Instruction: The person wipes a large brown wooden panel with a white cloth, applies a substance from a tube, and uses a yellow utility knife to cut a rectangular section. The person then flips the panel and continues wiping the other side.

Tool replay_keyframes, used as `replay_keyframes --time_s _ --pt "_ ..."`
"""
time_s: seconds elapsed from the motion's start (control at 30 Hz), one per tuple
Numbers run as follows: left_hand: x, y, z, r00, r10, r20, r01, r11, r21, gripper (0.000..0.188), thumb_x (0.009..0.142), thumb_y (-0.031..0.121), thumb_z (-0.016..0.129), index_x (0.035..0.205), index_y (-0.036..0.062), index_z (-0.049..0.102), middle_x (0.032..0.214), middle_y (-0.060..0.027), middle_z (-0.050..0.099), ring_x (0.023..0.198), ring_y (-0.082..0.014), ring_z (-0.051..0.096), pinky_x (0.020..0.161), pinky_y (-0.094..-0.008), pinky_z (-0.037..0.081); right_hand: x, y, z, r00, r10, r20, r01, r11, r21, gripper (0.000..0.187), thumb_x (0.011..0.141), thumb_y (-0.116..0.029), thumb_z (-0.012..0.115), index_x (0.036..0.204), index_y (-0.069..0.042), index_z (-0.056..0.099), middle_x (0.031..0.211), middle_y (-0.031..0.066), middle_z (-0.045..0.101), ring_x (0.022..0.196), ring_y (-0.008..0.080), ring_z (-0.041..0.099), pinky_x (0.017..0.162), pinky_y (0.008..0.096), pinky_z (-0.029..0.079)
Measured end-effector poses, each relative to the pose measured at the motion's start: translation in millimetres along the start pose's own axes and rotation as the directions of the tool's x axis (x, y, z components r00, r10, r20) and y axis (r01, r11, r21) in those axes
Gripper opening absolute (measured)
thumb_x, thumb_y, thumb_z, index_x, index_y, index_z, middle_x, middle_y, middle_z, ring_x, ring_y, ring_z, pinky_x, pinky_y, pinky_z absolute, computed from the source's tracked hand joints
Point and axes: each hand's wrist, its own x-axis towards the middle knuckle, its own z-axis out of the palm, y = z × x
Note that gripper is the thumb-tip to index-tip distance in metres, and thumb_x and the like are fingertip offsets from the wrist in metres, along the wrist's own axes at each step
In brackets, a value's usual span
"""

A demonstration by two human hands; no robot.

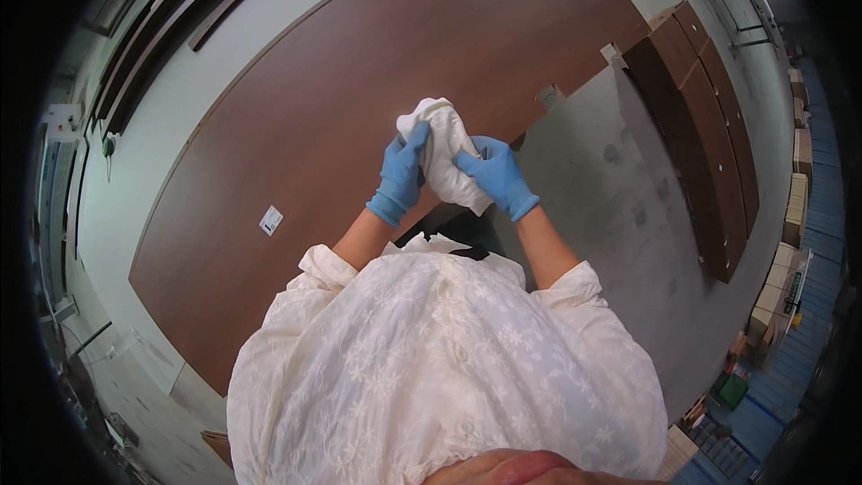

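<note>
White cloth (444,154) bunched btwn L hand (400,175) & R hand (496,175).

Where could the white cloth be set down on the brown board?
The brown board lies bare above and left of the white cloth, apart from a small white tag lower left. Both hands, left hand and right hand, crowd its near edge.

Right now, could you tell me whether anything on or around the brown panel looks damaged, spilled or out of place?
Nothing stands out. The brown panel shows no spill or visible damage, with only a small white tag lying on it. The left hand and right hand, both in blue gloves, hold a bunched white cloth above it.
</note>
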Motion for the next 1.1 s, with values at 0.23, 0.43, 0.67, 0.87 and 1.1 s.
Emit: replay_keyframes --time_s 0.23,0.43,0.67,0.87,1.1 --pt "90.5 3.7 -33.3 0.956 0.207 -0.208 -0.182 0.975 0.13 0.039 0.104 0.032 0.064 0.131 0.0037 0.066 0.125 -0.0096 0.07 0.114 -0.0222 0.067 0.102 -0.0358 0.053 120.3 -23.0 -79.8 0.934 -0.332 -0.135 0.202 0.798 -0.568 0.029 0.092 -0.028 0.063 0.108 -0.005 0.071 0.101 0.0195 0.075 0.094 0.0358 0.073 0.08 0.0464 0.057" --pt "151.6 26.4 -88.6 0.365 0.919 -0.149 -0.221 0.241 0.945 0.041 0.093 0.027 0.073 0.123 -0.0014 0.068 0.124 -0.0172 0.069 0.118 -0.0351 0.064 0.104 -0.0452 0.05 275.1 -43.4 -141.5 0.827 -0.556 -0.084 0.07 0.249 -0.966 0.024 0.094 -0.028 0.065 0.104 -0.007 0.058 0.093 0.0164 0.073 0.084 0.0382 0.073 0.07 0.0494 0.058" --pt "171.3 10.5 -110.2 0.289 0.953 0.092 0.357 -0.197 0.913 0.045 0.094 0.03 0.066 0.129 0.0026 0.068 0.142 -0.0215 0.061 0.134 -0.0434 0.053 0.114 -0.0541 0.039 389.5 5.6 -128.6 0.797 -0.486 0.357 0.311 -0.176 -0.934 0.025 0.087 -0.03 0.069 0.103 -0.012 0.063 0.093 0.0147 0.072 0.079 0.0338 0.071 0.08 0.0485 0.052" --pt "166.1 11.4 -109.6 0.325 0.946 0.016 0.432 -0.163 0.887 0.048 0.095 0.032 0.064 0.133 0.0042 0.067 0.145 -0.0207 0.059 0.138 -0.0413 0.05 0.116 -0.0526 0.036 414.2 7.8 -143.1 0.701 -0.604 0.378 0.482 0.012 -0.876 0.028 0.087 -0.031 0.071 0.106 -0.012 0.062 0.097 0.0148 0.071 0.085 0.0362 0.071 0.077 0.05 0.056" --pt "171.1 6.6 -117.6 0.254 0.963 0.086 0.458 -0.198 0.866 0.041 0.096 0.03 0.065 0.127 0.0042 0.07 0.136 -0.018 0.065 0.131 -0.0358 0.058 0.112 -0.0495 0.042 430.4 -5.2 -80.0 0.604 -0.724 0.332 0.472 -0.01 -0.881 0.012 0.087 -0.023 0.067 0.094 -0.013 0.066 0.09 0.0118 0.072 0.08 0.033 0.072 0.07 0.0472 0.057"
